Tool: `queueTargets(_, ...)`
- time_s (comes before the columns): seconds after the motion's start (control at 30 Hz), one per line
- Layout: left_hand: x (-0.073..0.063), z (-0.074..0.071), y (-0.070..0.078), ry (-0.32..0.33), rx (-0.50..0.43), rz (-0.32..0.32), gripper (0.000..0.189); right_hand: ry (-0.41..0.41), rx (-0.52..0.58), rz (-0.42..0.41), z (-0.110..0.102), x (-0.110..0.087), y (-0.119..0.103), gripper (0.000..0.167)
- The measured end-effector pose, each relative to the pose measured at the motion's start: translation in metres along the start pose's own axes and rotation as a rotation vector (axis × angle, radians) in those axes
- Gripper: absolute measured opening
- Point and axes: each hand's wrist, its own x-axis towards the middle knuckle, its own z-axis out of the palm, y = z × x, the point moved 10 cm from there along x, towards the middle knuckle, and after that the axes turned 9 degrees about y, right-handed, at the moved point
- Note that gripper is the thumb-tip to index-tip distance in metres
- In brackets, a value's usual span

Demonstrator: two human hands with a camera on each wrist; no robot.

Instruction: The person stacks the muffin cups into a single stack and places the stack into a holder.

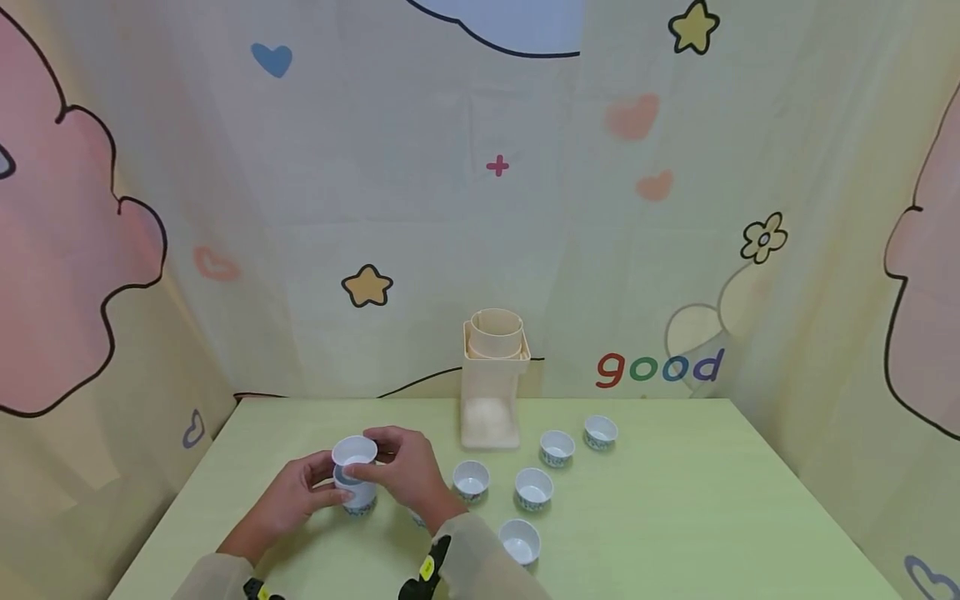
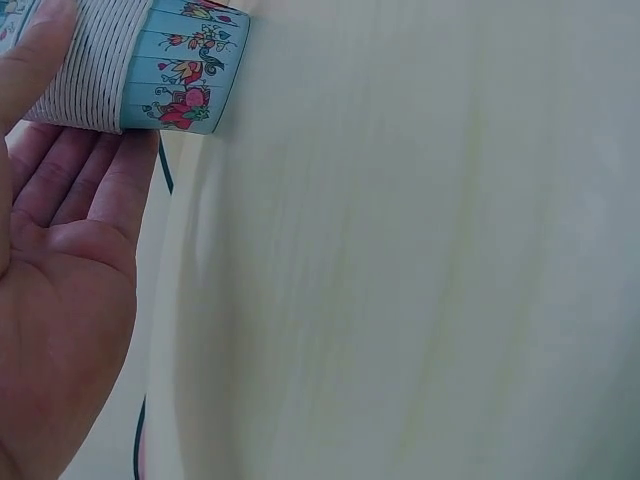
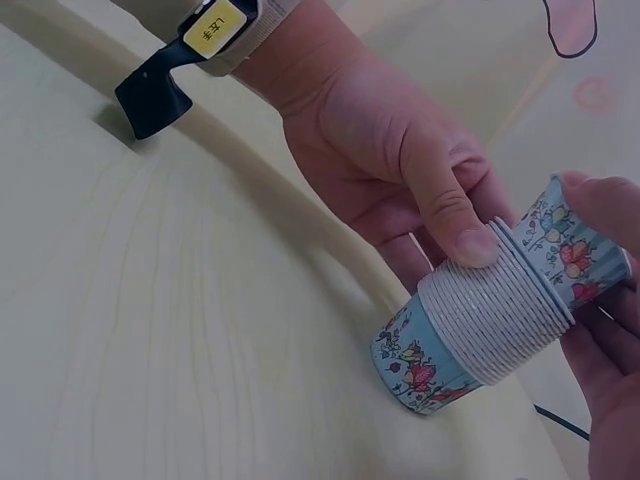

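Over the left part of the table, my left hand (image 1: 288, 500) grips a stack of nested paper cups (image 3: 495, 315), thumb on one side and fingers on the other. The stack shows many white rims and a light blue lowest cup with red flowers (image 2: 185, 75). My right hand (image 1: 412, 467) pinches a single paper cup (image 3: 575, 245) between thumb and fingers at the mouth of the stack. That cup's white open rim faces up in the head view. In the right wrist view, my right hand (image 3: 615, 345) is cut off by the frame edge.
Several upright paper cups (image 1: 534, 487) stand apart on the pale green table (image 1: 675, 517), right of my hands; one is partly hidden behind my right wrist. At the back stands a beige dispenser (image 1: 489, 408) with a round tube on top. A printed curtain (image 1: 465, 250) encloses the table.
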Motion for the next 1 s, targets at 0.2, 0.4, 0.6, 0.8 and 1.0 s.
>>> queueTargets(0.2,0.002,0.000,-0.001,-0.004,0.000,0.000,0.073,-0.012,-0.065,0.040,0.003,0.000,0.005,0.047)
queueTargets(0.4,0.000,-0.001,0.001,-0.001,-0.008,0.028,0.068,-0.029,-0.087,0.084,0.005,-0.003,0.013,0.047)
queueTargets(0.6,0.000,-0.001,0.003,0.000,-0.010,0.048,0.064,-0.056,-0.088,0.089,0.005,-0.003,0.019,0.047)
queueTargets(0.8,0.001,-0.001,0.005,-0.005,-0.013,0.048,0.064,-0.090,-0.075,0.066,0.006,-0.002,0.019,0.047)
queueTargets(1.0,0.000,0.000,0.005,-0.010,-0.007,0.034,0.064,-0.112,-0.088,0.069,0.007,-0.003,0.022,0.048)
